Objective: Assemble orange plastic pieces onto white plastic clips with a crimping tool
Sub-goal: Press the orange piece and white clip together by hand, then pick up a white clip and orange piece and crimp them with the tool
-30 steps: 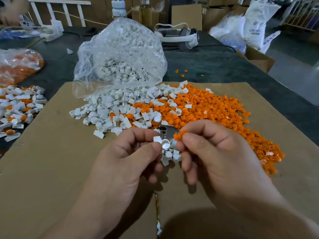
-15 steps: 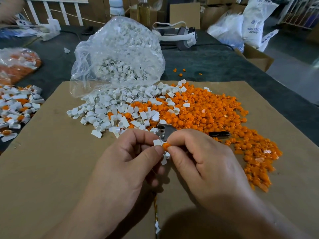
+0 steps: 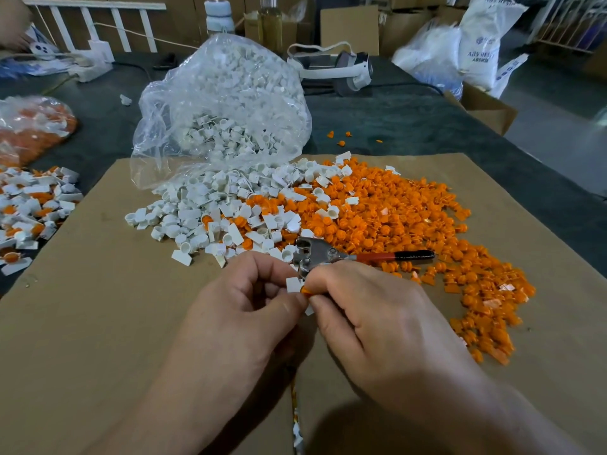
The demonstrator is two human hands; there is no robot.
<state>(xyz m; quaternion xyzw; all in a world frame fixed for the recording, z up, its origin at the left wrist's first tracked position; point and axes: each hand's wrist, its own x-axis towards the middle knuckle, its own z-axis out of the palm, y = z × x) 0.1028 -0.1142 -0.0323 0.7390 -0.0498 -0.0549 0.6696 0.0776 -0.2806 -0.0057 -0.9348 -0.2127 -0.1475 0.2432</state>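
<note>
Surface: brown cardboard sheet [image 3: 98, 307] laid over a dark worktable [image 3: 394, 126], and it's crowded with parts.
Far left: heap of assembled white-and-orange clips [image 3: 29, 208]. By the look of it, a fair batch is done.
Supply: clear plastic bag of white clips [image 3: 223, 103], spilling a loose white clip pile [image 3: 203, 211] onto the cardboard. Plenty left there.
Left hand [image 3: 236, 323]: thumb and fingers pinching one small white plastic clip [image 3: 292, 284], just above the cardboard.
Join: small orange plastic piece [image 3: 306, 292] touching the clip's edge; seated or not, cannot tell.
Right hand [image 3: 377, 323]: fingertips pinched on that orange piece, right against the clip.
Tool: metal crimping tool with red-and-black handles [image 3: 328, 256], lying unheld just behind the hands, so this pair is not yet crimped.
Right: wide heap of loose orange pieces [image 3: 410, 218]. Long way to go, I'd say.
</note>
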